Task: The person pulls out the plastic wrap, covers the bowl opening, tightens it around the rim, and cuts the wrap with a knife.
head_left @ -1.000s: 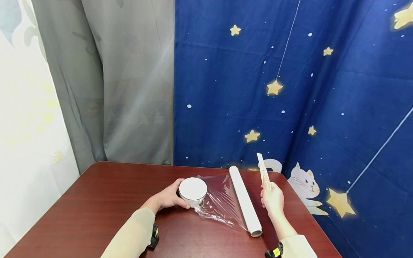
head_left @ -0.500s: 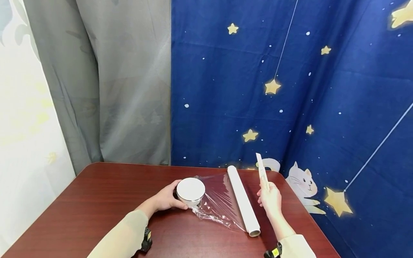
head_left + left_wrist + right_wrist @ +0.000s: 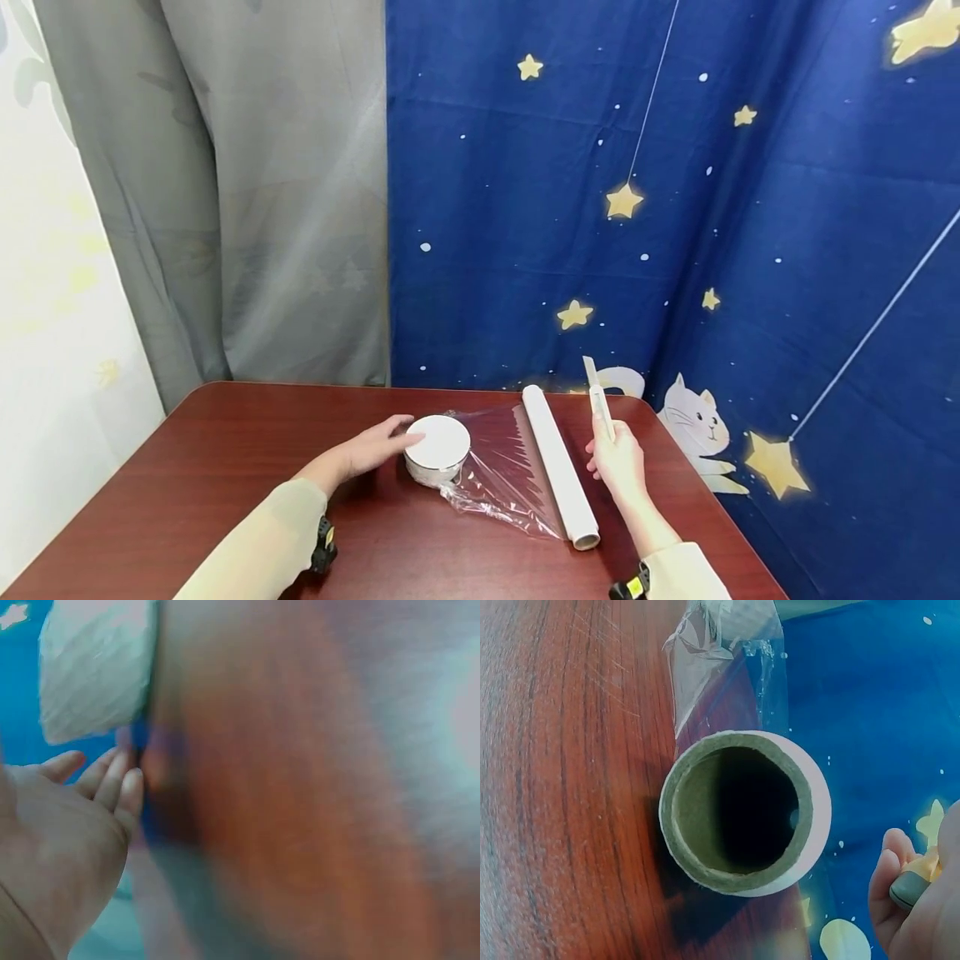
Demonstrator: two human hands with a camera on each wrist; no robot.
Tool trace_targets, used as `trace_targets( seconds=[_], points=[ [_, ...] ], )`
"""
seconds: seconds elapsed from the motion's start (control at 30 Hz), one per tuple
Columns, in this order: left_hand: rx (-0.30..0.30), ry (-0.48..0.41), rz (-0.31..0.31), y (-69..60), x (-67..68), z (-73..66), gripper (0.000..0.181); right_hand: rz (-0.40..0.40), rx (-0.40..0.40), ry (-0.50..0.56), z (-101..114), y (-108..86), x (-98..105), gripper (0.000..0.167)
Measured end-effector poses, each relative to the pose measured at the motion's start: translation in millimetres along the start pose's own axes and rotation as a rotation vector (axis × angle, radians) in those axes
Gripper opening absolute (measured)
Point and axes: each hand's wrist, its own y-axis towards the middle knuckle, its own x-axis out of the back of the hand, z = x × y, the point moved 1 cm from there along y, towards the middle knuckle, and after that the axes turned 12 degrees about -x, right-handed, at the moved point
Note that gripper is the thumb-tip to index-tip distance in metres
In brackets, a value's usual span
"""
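A round white container (image 3: 437, 443) with a pale top stands on the table; its wall looks textured (image 3: 97, 671) in the left wrist view. Clear cling film (image 3: 501, 462) stretches from its right side to a long white cling film roll (image 3: 561, 471), whose hollow cardboard core (image 3: 735, 814) faces the right wrist camera. Beside the container's left side is my left hand (image 3: 363, 450), fingers loosely extended, a fingertip over the rim in the head view. To the right of the roll, my right hand (image 3: 621, 458) grips a white utility knife (image 3: 599, 400), blade pointing up and away.
The dark red-brown table (image 3: 225, 500) has rounded far corners. Behind it hang a grey curtain (image 3: 300, 208) and a blue star-patterned curtain (image 3: 510, 208). Black camera straps sit on both wrists.
My left hand has loosened its hold around the container, its fingers straightening away. The right hand keeps the utility knife raised. The whole head view has shifted slightly.
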Motion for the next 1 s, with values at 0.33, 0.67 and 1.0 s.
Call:
trace_targets(
  seconds=[0.33, 0.67, 1.0],
  points=[
    [-0.034, 0.274, -0.127, 53.6, 5.1, -55.2, 0.062, 0.095, 0.022, -0.011, 16, -5.6, -14, 0.026],
    [-0.118, 0.419, -0.051, 120.9, -21.4, -65.1, 0.049, 0.120, 0.049, -0.069, 31, -7.1, -31, 0.024],
    [-0.092, 0.541, 0.038, 203.7, -71.4, -8.2, 0.042, 0.143, 0.029, -0.159, 43, -9.8, -41, 0.028]
  ],
)
